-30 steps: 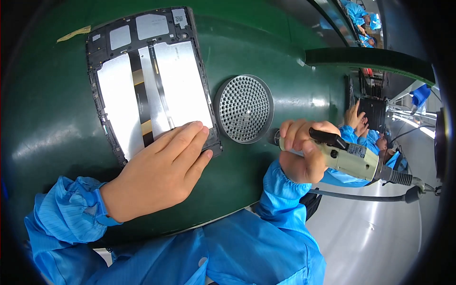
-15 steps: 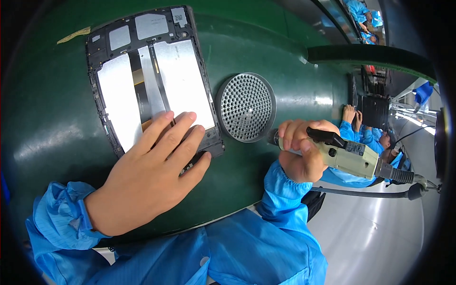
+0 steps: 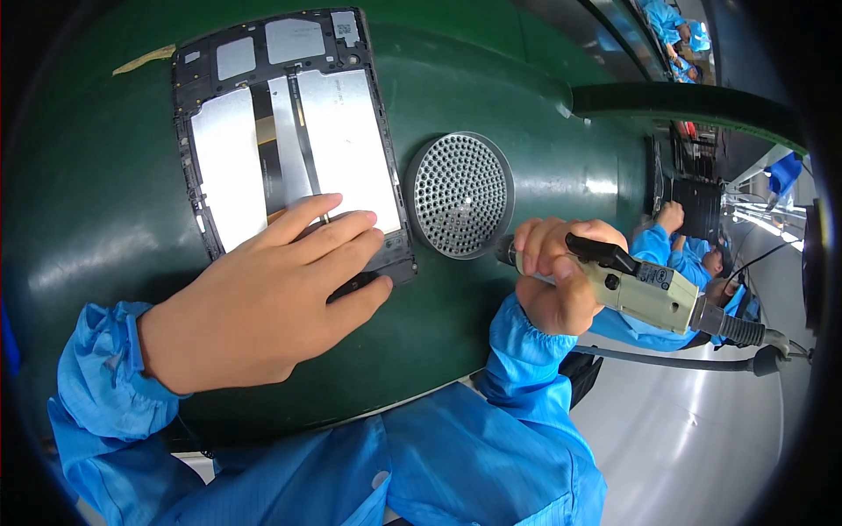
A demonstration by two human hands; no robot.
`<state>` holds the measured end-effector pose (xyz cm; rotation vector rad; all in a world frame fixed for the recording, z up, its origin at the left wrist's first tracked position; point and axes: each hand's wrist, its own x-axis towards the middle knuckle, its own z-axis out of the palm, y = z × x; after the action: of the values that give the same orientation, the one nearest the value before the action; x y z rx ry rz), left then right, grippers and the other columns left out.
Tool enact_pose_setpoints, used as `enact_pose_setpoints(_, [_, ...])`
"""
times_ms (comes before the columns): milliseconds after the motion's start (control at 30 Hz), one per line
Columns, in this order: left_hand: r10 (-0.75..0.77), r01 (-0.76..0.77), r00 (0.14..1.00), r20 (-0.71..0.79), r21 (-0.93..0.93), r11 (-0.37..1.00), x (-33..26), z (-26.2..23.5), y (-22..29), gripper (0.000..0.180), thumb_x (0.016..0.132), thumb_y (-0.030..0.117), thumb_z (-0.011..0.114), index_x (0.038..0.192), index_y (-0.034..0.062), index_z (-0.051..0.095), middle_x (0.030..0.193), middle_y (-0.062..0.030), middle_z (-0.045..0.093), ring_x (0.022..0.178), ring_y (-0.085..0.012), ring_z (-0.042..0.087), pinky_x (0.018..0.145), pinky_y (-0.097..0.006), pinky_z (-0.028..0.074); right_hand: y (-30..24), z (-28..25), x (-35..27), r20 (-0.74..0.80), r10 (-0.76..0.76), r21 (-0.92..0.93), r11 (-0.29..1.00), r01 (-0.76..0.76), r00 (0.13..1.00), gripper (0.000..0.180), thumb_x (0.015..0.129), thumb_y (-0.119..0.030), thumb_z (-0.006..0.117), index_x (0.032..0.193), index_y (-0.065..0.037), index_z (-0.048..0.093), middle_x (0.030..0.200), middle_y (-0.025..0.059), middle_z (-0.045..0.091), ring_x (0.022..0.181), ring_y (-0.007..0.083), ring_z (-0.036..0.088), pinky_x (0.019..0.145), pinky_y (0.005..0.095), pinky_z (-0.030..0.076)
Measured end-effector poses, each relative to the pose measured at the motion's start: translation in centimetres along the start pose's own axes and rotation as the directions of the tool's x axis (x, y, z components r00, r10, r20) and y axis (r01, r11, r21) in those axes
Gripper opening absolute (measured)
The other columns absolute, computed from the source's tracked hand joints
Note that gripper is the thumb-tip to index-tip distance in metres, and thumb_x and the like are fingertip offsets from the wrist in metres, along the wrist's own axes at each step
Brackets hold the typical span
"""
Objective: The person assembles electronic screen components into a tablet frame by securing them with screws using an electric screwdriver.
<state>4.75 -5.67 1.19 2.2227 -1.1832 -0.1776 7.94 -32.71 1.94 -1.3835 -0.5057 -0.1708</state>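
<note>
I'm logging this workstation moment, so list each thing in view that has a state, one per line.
Tablet back frame: lying flat on the green mat, open side up, near corner under the fingers.
Left hand: palm down, fingers spread over the frame's near corner.
Right hand: closed around the electric screwdriver.
Electric screwdriver: held off the frame, cable attached.
Round perforated tray: flat on the mat, untouched.
Green mat: bears frame and tray.

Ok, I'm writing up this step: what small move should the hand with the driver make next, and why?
Probably swing the electric screwdriver in the right hand left toward the open tablet frame: its tip sits off beside the round perforated disc, while the left hand already pins the frame's near edge.
</note>
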Motion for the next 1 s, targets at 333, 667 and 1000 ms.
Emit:
enact_pose_setpoints(333, [0.127, -0.128, 0.967, -0.222, 0.008, 0.992, -0.1, 3.4, -2.3, 0.035, 0.061, 0.006, 0.062, 0.096, 0.0015, 0.067, 0.12, -0.0246, 0.052, 0.119, -0.0388, 0.047, 0.102, -0.051, 0.036, -3.6, 3.5, 0.2, 0.123, -0.113, 0.012, 0.994, 0.113, 0.986, 0.034, 0.078, -0.007, 0.058, 0.111, -0.005, 0.047, 0.061, 0.0045, 0.048, 0.049, 0.0161, 0.049, 0.051, 0.0334, 0.044])
enact_pose_setpoints(667, [0.154, -0.17, 0.934, -0.322, -0.023, 0.985, 1.5, 4.6, -3.7, 0.035, 0.058, 0.011, 0.065, 0.09, -0.0022, 0.068, 0.118, -0.0251, 0.053, 0.114, -0.0393, 0.05, 0.098, -0.048, 0.041, -0.1, 5.9, 0.2, 0.32, 0.036, 0.004, 0.999, -0.039, 0.947, 0.032, 0.082, -0.006, 0.055, 0.111, -0.005, 0.044, 0.063, 0.004, 0.048, 0.05, 0.0158, 0.048, 0.053, 0.0323, 0.042])
enact_pose_setpoints(1000, [0.118, -0.158, 0.933, -0.341, -0.089, 0.983, 4.2, 5.3, -4.4, 0.031, 0.059, 0.01, 0.064, 0.087, -0.0025, 0.07, 0.117, -0.0239, 0.054, 0.114, -0.0382, 0.05, 0.097, -0.046, 0.042, 1.2, 4.0, 1.4, 0.272, 0.099, -0.006, 0.995, -0.101, 0.957, 0.03, 0.083, -0.007, 0.054, 0.111, -0.004, 0.044, 0.063, 0.0055, 0.048, 0.052, 0.0163, 0.048, 0.054, 0.0336, 0.042])
